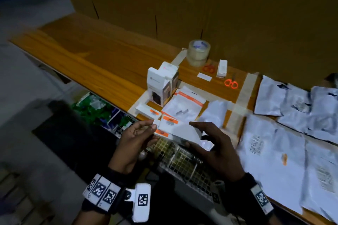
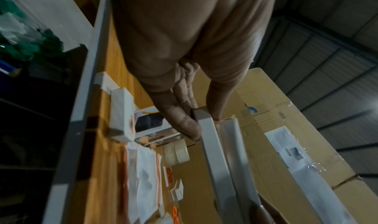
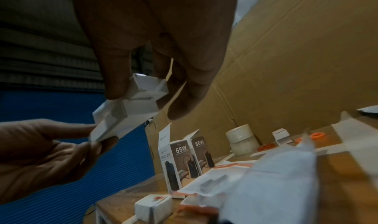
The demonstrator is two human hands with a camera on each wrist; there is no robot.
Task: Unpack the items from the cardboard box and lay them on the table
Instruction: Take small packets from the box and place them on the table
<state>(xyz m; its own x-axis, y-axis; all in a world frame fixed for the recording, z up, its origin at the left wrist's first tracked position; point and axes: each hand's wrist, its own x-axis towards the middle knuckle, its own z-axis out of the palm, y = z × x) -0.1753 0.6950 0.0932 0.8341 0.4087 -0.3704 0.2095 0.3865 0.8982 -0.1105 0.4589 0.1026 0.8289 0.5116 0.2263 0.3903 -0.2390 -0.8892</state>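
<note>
From the head: held between the left hand point(image 1: 135, 139) and right hand point(image 1: 217, 148), just off the front edge of the counter point(image 1: 91, 56) and over a wire basket point(image 1: 182, 159), a white box point(image 1: 175, 129) with orange stickers. Both hands clamped on it, one at each end, probably to steady it while it is opened. Not possible to tell which carton it came from; only a wall of big cartons point(image 1: 219, 5) along the counter's back edge. Already laid near the front edge: a small stickered box point(image 1: 148, 112), clear bags point(image 1: 184, 104) with orange strips, and two upright product boxes point(image 1: 161, 86). Farther back, a tape roll point(image 1: 198, 53) and orange scissors point(image 1: 231, 83); towards the right end, grey mailer bags point(image 1: 274, 151) covering the wood. Little bare room close by, so likely needing a spot on the long clear-grained left stretch. From the left wrist: pinched at its near end between thumb and fingers point(image 2: 184, 122), the long white side running away from the camera, tape roll and product boxes below. From the right wrist: far end of the white box with flaps standing open, thumb and a finger pinching there, seemingly to get at the contents; nothing visible inside. Product boxes marked 65W standing behind, close enough to be knocked if set down carelessly.
</note>
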